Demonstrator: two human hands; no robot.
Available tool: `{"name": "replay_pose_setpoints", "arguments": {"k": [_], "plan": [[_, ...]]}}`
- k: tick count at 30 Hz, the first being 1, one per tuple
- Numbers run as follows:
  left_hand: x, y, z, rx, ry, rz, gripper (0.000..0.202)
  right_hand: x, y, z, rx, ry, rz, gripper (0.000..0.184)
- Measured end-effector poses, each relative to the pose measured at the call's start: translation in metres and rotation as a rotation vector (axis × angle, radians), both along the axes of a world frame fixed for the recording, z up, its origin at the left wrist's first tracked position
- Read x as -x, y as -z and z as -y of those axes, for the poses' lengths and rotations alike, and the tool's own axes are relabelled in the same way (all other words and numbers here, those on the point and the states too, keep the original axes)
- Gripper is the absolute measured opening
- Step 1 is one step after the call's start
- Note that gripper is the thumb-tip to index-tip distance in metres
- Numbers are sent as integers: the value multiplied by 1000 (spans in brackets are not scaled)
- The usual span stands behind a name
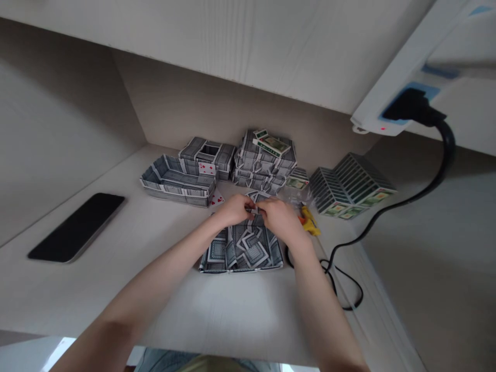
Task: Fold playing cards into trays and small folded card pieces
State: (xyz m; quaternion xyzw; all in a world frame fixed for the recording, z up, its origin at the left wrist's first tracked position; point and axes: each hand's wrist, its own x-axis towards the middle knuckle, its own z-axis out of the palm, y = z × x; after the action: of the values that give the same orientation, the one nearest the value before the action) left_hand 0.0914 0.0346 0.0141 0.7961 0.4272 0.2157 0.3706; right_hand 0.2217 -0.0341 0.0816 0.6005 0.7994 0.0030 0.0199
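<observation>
Both of my hands meet above the far part of a shallow tray made of playing cards [217, 266]. My left hand [233, 209] and my right hand [277, 216] have their fingers closed in a pinch on what looks like a playing card, mostly hidden by the fingertips. Several loose playing cards [256, 249] lie face down in the tray, showing grey patterned backs. Just beyond my hands, more cards [258, 196] lie on the desk. A face-up red card [217, 198] is left of my left hand.
A long card-built box [176, 194] and stacked card structures [263, 165] stand behind. Rows of card packs [349, 186] sit at the right, beside a yellow glue gun [310, 222] and black cable [358, 294]. A phone [77, 227] lies left. A power strip [387, 116] hangs upper right.
</observation>
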Motion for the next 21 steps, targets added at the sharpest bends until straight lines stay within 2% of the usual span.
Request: {"name": "replay_pose_setpoints", "arguments": {"k": [6,14,17,21], "plan": [[0,0,1,-19,26,14,24,-4,8,-7,0,-58,-80,24],[0,-4,5,-114,0,-140,26,-10,27,-19,-9,-158,-323,21],[0,-2,4,-128,7,-131,25,-13,22,-15,-8,-170,-433,23],[1,1,2,-102,6,-92,27,-25,7,-8,-43,-174,-518,35]]}}
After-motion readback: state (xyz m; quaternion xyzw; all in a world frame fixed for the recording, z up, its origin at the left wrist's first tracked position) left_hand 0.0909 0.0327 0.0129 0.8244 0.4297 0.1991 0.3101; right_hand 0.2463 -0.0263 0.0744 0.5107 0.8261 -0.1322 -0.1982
